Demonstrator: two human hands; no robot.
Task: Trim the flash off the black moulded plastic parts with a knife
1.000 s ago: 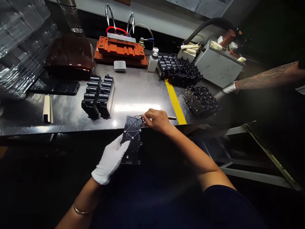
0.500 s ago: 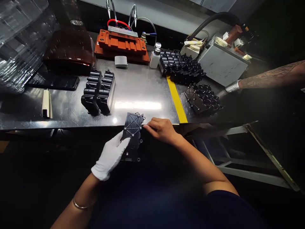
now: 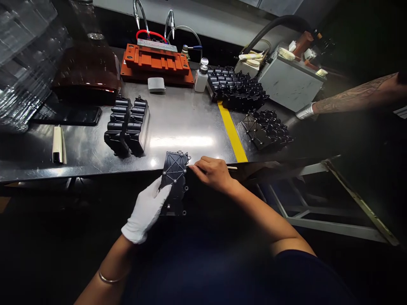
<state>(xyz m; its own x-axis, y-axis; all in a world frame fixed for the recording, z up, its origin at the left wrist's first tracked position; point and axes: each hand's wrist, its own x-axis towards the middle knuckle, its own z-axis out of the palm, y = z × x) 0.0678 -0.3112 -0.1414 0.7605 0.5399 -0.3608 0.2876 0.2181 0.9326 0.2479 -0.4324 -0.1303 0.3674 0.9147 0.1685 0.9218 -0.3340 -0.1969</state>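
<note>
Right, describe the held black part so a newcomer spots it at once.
Find the metal table and go to its near edge. There the white-gloved left hand grips the black part. Unlike the other black parts, it is in a hand.

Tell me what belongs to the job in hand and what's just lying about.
Likely in the job: black part in the left hand; pale stick in the right hand; similar black blocks.

Seemingly lying about: dark flat device; cream object with black end.
</note>
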